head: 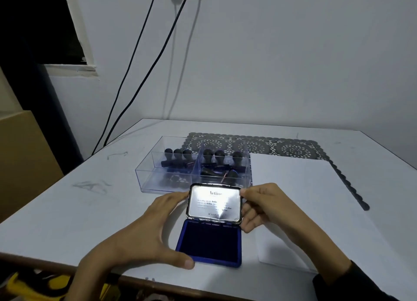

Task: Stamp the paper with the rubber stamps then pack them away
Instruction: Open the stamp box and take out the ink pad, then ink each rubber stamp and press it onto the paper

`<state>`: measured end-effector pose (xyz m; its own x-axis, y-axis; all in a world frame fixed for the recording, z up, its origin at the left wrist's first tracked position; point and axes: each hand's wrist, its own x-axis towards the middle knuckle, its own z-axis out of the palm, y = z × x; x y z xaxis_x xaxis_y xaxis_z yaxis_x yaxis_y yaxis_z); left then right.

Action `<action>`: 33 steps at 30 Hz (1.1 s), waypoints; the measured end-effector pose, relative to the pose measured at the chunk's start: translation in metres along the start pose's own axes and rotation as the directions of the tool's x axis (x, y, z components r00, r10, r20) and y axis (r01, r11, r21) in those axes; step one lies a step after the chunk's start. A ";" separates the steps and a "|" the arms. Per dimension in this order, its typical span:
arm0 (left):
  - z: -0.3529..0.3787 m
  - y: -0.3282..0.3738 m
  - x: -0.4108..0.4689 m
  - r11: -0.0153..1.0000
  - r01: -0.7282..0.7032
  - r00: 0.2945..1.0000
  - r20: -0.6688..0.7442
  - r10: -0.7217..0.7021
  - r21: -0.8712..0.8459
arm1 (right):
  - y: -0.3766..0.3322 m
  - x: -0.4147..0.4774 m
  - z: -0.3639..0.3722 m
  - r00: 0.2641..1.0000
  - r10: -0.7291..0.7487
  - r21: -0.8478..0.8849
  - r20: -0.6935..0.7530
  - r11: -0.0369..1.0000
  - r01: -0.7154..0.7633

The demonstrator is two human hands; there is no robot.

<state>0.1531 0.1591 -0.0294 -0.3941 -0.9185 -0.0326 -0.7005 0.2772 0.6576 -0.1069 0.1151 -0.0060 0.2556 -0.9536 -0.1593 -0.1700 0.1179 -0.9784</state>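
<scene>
Plainly this is the set-up step, before any stamping: the ink pad (209,242) lies at the near edge of the tabletop (79,210), its blue base flat and its shiny metal lid (215,203) standing raised on the far hinge, so the dark inking surface is exposed. Both hands are on it. The left hand (144,230) brackets the pad, thumb against the near left corner of the base and fingers reaching up to the lid's left edge; the right hand (266,206) pinches the lid at its upper right corner, with the other fingers curled along its right side. The rubber stamps (214,158) are untouched, sitting in the compartments of a clear box (155,183) just beyond the pad, most upright and a couple lying on their sides. The paper (304,199) lies to the right of pad and box, partly covering a dark lace mat (259,145), and shows no marks that I can make out. I judge the next move calls for letting the lid rest fully back so it stays open unaided, then freeing one hand to lift a stamp by its knob, press it to the pad, and carry it to the paper.
</scene>
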 end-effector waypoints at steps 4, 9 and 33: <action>-0.001 -0.002 0.005 0.999 -0.004 1.000 0.014 0.004 0.035 | 0.005 0.005 -0.001 0.998 -0.041 -0.020 -0.041 0.999 0.040; -0.001 -0.005 0.006 0.998 -0.027 1.000 0.006 0.027 0.057 | 0.007 0.006 -0.004 0.989 -0.093 -0.046 -0.114 0.995 0.088; -0.038 -0.058 0.058 0.905 -0.113 0.864 -0.491 -0.115 -0.411 | 0.022 0.050 -0.037 0.950 -0.267 -0.435 0.162 0.845 0.311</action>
<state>0.1937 0.0794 -0.0408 0.0320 -0.9636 0.2655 -0.3447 0.2387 0.9079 -0.1335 0.0595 -0.0304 0.4427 -0.8923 0.0881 -0.4783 -0.3181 -0.8185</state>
